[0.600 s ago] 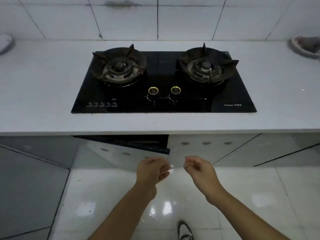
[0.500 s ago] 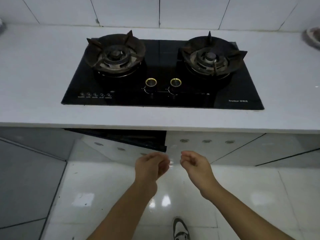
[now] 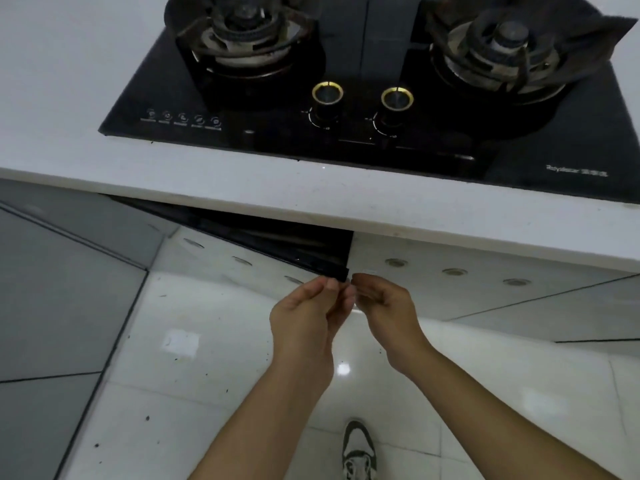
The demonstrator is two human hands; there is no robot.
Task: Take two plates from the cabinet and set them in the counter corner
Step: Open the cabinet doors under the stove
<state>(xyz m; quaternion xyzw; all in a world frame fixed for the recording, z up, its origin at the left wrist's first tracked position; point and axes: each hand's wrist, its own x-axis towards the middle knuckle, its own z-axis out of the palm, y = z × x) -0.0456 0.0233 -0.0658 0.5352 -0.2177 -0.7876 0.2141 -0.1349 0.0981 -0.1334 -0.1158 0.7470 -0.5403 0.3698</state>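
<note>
No plates are in view. Below the white counter (image 3: pixel 207 174), the left cabinet door (image 3: pixel 242 268) stands ajar, its black top edge (image 3: pixel 277 244) angled outwards, and the inside is hidden. My left hand (image 3: pixel 304 317) pinches the free corner of that door between thumb and fingers. My right hand (image 3: pixel 388 313) is just beside it with fingers curled and apart, at the edge of the glossy right cabinet door (image 3: pixel 450 296), which looks flush and closed. It holds nothing.
A black glass hob (image 3: pixel 346 133) with two burners and two gold-ringed knobs fills the counter above. Grey cabinet fronts (image 3: pixel 52 289) run along the left. Below is glossy white floor tile, with my shoe (image 3: pixel 358 448) on it.
Both hands have moved up to the meeting edges of the two cabinet doors. The view has tilted down and closer, so the counter's far corners and wall have left the frame.
</note>
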